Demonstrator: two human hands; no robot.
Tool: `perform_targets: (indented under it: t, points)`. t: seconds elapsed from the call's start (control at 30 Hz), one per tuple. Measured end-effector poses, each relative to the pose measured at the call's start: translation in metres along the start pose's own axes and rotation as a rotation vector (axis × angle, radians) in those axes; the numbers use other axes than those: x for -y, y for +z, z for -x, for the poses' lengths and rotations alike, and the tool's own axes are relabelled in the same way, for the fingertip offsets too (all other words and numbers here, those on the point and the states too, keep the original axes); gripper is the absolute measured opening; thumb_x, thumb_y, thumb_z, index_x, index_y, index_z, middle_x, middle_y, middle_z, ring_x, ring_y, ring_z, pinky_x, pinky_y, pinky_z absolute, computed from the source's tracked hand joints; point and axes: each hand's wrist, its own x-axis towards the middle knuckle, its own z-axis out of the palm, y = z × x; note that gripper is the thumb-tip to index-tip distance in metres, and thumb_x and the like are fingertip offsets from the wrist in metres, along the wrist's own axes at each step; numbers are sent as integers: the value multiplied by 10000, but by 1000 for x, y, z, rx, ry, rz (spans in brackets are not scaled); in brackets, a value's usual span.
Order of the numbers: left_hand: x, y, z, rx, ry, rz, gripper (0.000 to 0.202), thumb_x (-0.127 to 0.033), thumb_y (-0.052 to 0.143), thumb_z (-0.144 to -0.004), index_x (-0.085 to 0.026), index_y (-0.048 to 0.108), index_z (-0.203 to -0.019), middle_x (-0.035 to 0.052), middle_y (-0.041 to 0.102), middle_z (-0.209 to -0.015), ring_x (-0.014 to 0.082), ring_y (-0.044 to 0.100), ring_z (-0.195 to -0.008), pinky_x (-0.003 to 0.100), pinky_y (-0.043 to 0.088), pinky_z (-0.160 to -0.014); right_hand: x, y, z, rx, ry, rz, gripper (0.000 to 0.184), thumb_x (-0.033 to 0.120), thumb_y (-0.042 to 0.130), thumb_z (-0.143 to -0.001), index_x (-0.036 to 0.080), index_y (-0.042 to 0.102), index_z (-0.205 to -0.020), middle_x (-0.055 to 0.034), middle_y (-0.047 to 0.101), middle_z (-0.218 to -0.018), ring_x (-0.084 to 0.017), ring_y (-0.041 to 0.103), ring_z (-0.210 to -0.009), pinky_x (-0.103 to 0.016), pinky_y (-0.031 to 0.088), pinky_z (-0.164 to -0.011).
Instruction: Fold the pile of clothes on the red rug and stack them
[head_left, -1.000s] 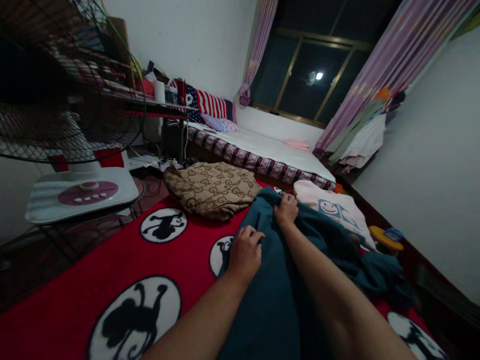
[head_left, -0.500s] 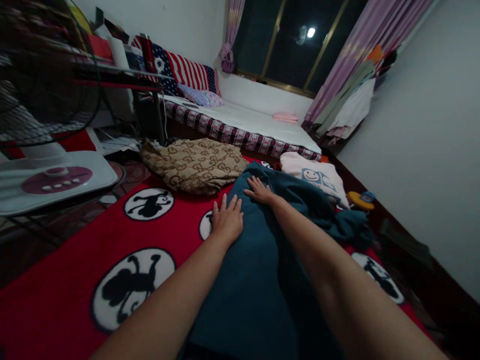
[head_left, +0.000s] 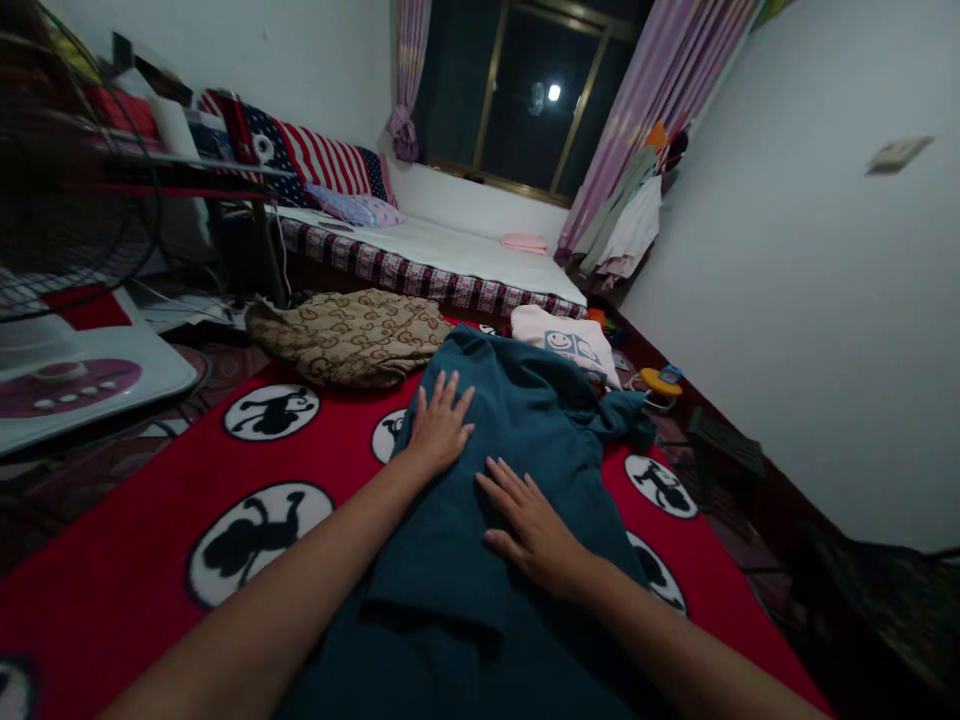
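A dark teal garment (head_left: 525,420) lies spread on a red blanket (head_left: 150,480) printed with black-and-white monkey circles. My left hand (head_left: 439,430) rests flat on the garment's left edge, fingers stretched out and apart. My right hand (head_left: 529,525) lies flat on the middle of the garment, nearer to me, fingers spread. Neither hand holds anything. The garment's far right part is bunched into a rumpled sleeve.
A brown patterned garment (head_left: 352,335) lies beyond the teal one at left; a pink smiley-face garment (head_left: 566,340) at right. A fan base (head_left: 67,375) stands at far left. A bed (head_left: 435,260) runs along the back. A yellow toy (head_left: 660,382) lies near the right wall.
Both hands let go of the bunched teal cloth and now lie flat. My right hand slid back toward me over the garment, which lies flatter. The view has shifted right.
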Motion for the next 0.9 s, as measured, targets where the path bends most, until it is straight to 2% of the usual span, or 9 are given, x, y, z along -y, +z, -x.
perform_targets:
  t: [0.2, 0.3, 0.37, 0.47, 0.53, 0.57, 0.67, 0.8, 0.9]
  points:
    - [-15, -24, 70, 434, 297, 31, 719, -555, 440, -908, -195, 251, -1501, 165, 69, -1582, 349, 43, -1454, 563, 180, -1133, 7, -3, 40, 22, -48, -29, 588, 379, 404, -963, 298, 210, -1512, -39, 112, -1590, -249, 89, -1464, -570, 110, -1157]
    - [-22, -37, 109, 491, 375, 28, 659, -508, 419, -930, -202, 272, -1496, 148, 103, -1581, 335, 57, -1456, 546, 154, -1147, 7, -13, 42, -40, -30, -122, 477, 251, 484, -903, 262, 495, -1380, -62, 395, -1497, -241, 366, -1375, -481, 298, -1127]
    - [-27, -50, 115, 544, 422, 44, 663, -482, 489, -901, -219, 309, -1482, 135, 159, -1577, 341, 115, -1449, 522, 222, -1135, 2, -22, 28, -137, -10, -181, 353, 175, 472, -877, 240, 670, -1162, -65, 617, -1295, -212, 574, -1189, -396, 438, -1029]
    - [-35, -66, 84, 616, 397, 78, 426, -418, 530, -879, -258, 594, -1269, 96, 528, -1393, 307, 465, -1300, 408, 434, -1006, -13, -33, -10, -366, -32, -244, 301, 132, 487, -835, 226, 711, -1013, -63, 692, -1155, -202, 641, -1070, -365, 494, -950]
    - [-38, -65, 47, 507, 239, 62, 314, -330, 436, -927, -240, 699, -1072, 81, 700, -1121, 252, 640, -1079, 349, 502, -901, -24, -40, -42, -525, -45, -292, 334, 107, 508, -789, 213, 694, -1044, -75, 678, -1180, -212, 627, -1103, -382, 478, -979]
    - [-39, -60, 28, 377, 133, 38, 335, -283, 397, -939, -217, 693, -1081, 90, 709, -1083, 238, 656, -1041, 343, 504, -900, -27, -44, -60, -594, -34, -321, 358, 100, 506, -776, 203, 684, -1068, -82, 677, -1179, -214, 625, -1108, -391, 469, -993]
    - [-35, -27, -15, 38, -103, -37, 442, -181, 385, -926, -121, 506, -1347, 157, 530, -1374, 240, 492, -1281, 370, 389, -1071, -26, -57, -111, -760, 26, -387, 383, 150, 500, -803, 165, 646, -1157, -113, 668, -1188, -222, 610, -1131, -396, 445, -1025]
    - [-24, 25, -32, -12, -203, -77, 537, -221, 374, -940, -48, 349, -1448, 215, 342, -1497, 312, 291, -1406, 491, 250, -1148, -19, -62, -161, -803, -58, -349, 458, 290, 451, -907, 161, 517, -1342, -121, 527, -1388, -189, 471, -1299, -360, 347, -1106]
    - [-15, 44, -29, 30, -190, -82, 558, -262, 394, -937, -65, 345, -1457, 191, 314, -1517, 315, 252, -1422, 496, 213, -1162, -45, -56, -182, -567, -99, -122, 518, 340, 416, -946, 207, 387, -1445, -86, 365, -1512, -200, 287, -1416, -447, 248, -1145]
